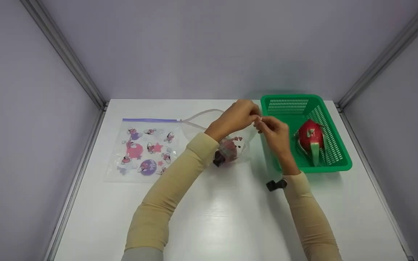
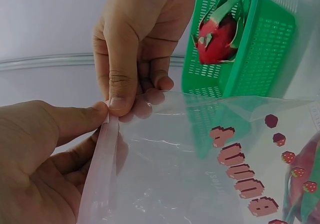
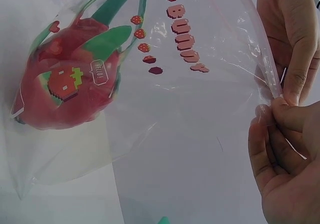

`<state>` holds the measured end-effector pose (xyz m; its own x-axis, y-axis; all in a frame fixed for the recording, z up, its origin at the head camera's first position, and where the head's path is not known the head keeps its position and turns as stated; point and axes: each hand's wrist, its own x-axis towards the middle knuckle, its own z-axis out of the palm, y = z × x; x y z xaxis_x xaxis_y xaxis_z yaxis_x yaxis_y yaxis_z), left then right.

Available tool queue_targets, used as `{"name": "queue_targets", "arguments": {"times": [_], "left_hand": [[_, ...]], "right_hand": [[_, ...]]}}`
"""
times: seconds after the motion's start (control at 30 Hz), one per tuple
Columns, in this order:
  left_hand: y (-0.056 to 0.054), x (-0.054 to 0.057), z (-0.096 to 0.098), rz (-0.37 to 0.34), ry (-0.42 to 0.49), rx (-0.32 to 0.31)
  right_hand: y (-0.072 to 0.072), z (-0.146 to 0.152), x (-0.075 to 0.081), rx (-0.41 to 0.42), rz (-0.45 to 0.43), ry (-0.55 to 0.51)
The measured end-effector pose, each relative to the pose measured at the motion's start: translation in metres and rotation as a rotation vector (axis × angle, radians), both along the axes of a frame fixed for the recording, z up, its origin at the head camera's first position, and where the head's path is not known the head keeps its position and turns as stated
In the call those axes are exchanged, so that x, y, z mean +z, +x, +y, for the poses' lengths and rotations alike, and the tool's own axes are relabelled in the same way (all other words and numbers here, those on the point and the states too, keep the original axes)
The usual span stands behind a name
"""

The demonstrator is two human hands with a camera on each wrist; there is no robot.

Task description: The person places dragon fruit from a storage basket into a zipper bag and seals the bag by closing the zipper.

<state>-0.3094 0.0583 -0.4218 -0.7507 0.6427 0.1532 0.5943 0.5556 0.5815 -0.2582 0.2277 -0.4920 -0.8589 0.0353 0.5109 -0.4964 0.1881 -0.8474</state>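
A clear zip bag with pink lettering and strawberry prints hangs below both hands. Inside it is a red dragon fruit with green leaf tips, visible through the plastic. My left hand pinches the bag's zip edge at its right-hand corner between thumb and fingers. Right beside it, my right hand pinches the same corner, the two thumbs nearly meeting in the left wrist view. Toward the left, the zip strip bows apart into a loop.
A second clear zip bag with a purple zip strip and cartoon prints lies flat at the left. On the right stands a green basket holding another dragon fruit. Grey walls enclose the white table at the back and sides.
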Motion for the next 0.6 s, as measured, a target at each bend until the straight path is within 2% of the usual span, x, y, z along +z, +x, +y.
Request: {"name": "queue_targets", "arguments": {"times": [0.3,0.6], "left_hand": [[-0.0001,0.0000,0.0004,0.008,0.021,0.000],[-0.0022,0.0033,-0.0012,-0.015,-0.028,-0.013]], "right_hand": [[-0.0007,0.0001,-0.0005,0.001,-0.006,-0.015],[-0.0020,-0.0007,-0.0007,-0.009,-0.023,-0.036]]}}
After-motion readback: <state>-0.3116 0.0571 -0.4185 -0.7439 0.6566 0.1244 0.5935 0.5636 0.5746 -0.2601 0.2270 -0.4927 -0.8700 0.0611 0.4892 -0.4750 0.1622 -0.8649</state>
